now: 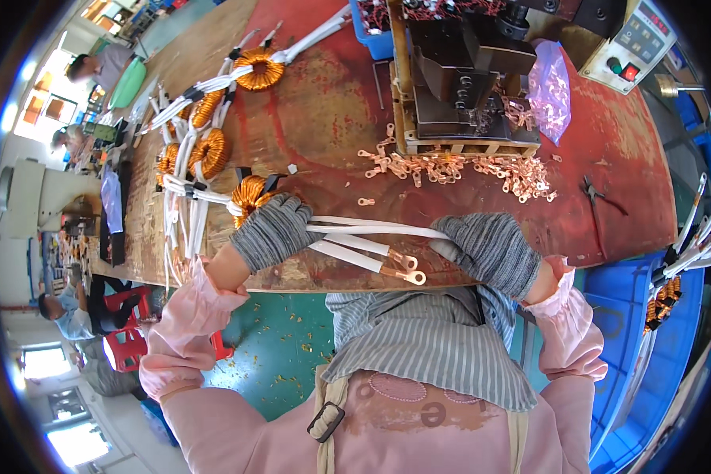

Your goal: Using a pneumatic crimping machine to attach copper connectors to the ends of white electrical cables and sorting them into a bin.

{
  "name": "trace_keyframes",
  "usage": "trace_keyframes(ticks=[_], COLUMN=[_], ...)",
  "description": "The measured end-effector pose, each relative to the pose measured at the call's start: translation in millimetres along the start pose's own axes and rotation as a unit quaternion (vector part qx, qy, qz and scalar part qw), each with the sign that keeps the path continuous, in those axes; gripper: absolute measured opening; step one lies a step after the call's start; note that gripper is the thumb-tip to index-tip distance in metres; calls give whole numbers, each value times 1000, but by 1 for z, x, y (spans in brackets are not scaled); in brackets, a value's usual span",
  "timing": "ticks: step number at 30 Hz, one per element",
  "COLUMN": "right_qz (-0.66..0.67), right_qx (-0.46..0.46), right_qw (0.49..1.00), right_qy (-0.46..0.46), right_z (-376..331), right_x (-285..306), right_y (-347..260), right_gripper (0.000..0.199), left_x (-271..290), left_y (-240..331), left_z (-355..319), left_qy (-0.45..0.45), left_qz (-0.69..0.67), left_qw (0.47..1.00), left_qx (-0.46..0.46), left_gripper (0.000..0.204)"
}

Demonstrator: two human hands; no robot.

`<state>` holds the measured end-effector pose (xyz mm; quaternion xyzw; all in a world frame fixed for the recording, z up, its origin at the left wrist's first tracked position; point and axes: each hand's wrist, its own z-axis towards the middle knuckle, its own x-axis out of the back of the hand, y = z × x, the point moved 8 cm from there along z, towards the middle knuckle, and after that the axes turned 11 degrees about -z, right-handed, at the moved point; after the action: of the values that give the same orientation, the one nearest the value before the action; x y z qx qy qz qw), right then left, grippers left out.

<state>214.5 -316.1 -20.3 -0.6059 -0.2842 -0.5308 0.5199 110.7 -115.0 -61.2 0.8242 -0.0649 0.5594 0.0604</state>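
My left hand [272, 231], in a grey knitted glove, is closed around white leads beside a copper-wound ring coil [250, 195]. Two sleeved leads [346, 254] come out of that fist toward the right and end in copper ring lugs [409, 276] near the table's front edge. Thin white leads [375, 227] stretch above them to my right hand [490, 251], gloved alike, whose fingers are closed on their far part. The tips of these leads are hidden in the right glove.
A dark press [466, 87] stands at the back, with loose copper lugs [521, 175] before it and a purple plastic bag [549, 91] alongside. Pliers [596, 207] lie at right. More ring coils [210, 154] lie at left; blue crates [620, 316] stand beside the table. People are farther left.
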Motion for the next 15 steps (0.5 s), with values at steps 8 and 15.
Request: trace_keyframes(ticks=[8, 15], right_qz=[-48, -86], right_qx=[-54, 77], right_qw=[996, 993], right_qy=[-53, -15], right_z=[-15, -19], right_x=[-11, 9], right_y=[28, 13], right_gripper=[26, 18], left_x=[76, 43], left_y=[36, 85], left_z=[20, 66], left_qy=[195, 207], left_qz=[-343, -294], left_qw=[915, 917], left_qx=[-84, -171], left_gripper=[40, 36])
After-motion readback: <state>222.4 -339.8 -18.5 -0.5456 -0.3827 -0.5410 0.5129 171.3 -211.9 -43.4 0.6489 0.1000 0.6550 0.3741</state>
